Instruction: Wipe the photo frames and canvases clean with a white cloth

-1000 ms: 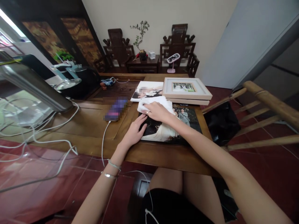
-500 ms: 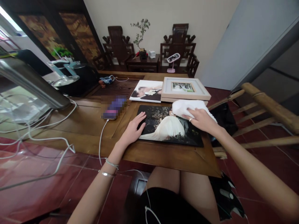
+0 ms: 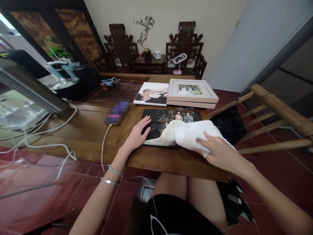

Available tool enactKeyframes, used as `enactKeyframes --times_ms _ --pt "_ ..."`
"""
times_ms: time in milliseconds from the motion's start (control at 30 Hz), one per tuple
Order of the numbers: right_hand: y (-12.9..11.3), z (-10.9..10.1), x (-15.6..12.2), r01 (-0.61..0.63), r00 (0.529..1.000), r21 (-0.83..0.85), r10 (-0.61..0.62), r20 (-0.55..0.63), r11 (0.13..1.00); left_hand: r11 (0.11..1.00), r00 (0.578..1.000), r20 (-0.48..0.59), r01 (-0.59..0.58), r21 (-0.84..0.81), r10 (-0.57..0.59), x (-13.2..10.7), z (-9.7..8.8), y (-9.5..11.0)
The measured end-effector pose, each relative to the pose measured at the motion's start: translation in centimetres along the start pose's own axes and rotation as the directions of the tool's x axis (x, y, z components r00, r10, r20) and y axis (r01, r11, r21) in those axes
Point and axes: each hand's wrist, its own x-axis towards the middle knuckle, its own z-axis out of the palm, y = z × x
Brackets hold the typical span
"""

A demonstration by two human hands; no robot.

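Note:
A dark photo panel (image 3: 158,122) showing a couple and a long pale gown lies flat on the wooden table (image 3: 151,160). My left hand (image 3: 139,131) rests on its left edge, fingers stretched out. On the panel's lower right part my right hand (image 3: 214,148) presses a folded white cloth (image 3: 193,133), which hides that corner. The cloth bunches under my fingers, and a ring shows on one of them.
Behind the panel lie a white-edged photo print (image 3: 151,94) and stacked pale wooden frames (image 3: 193,93). A phone (image 3: 117,112) on a charging cable is to the left, near tangled white cables (image 3: 66,156). A bamboo chair (image 3: 276,107) stands right of the table.
My right hand has drawn the white cloth from the panel's upper right down toward its near edge, uncovering the two figures. My left hand stays on the left edge.

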Motion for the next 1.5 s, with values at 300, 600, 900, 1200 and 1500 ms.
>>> enactKeyframes --times_ms 300,600,900,1200,1500 --pt "6.2 -2.1 8.6 -0.07 0.994 0.206 0.086 -0.067 0.976 1.0 1.0 0.009 0.007 -0.012 -0.007 -0.1 -0.2 0.1" --pt "5.6 -0.5 7.7 -0.118 0.983 0.177 0.14 -0.118 0.977 1.0 1.0 0.008 0.009 -0.016 -0.009 0.0 -0.2 0.0" --pt "-2.2 0.1 -3.1 0.042 0.997 0.082 -0.036 -0.072 0.996 1.0 1.0 -0.003 0.006 0.006 -0.006 0.0 0.1 0.0" --pt "1.8 -0.5 2.2 -0.016 0.998 0.117 0.022 -0.054 0.993 1.0 1.0 -0.005 0.005 -0.008 -0.005 0.0 -0.1 -0.1" --pt "6.9 -1.0 9.4 -0.158 0.975 0.233 0.189 -0.119 0.96 1.0 1.0 0.024 0.017 -0.006 -0.017 0.0 -0.3 -0.1"
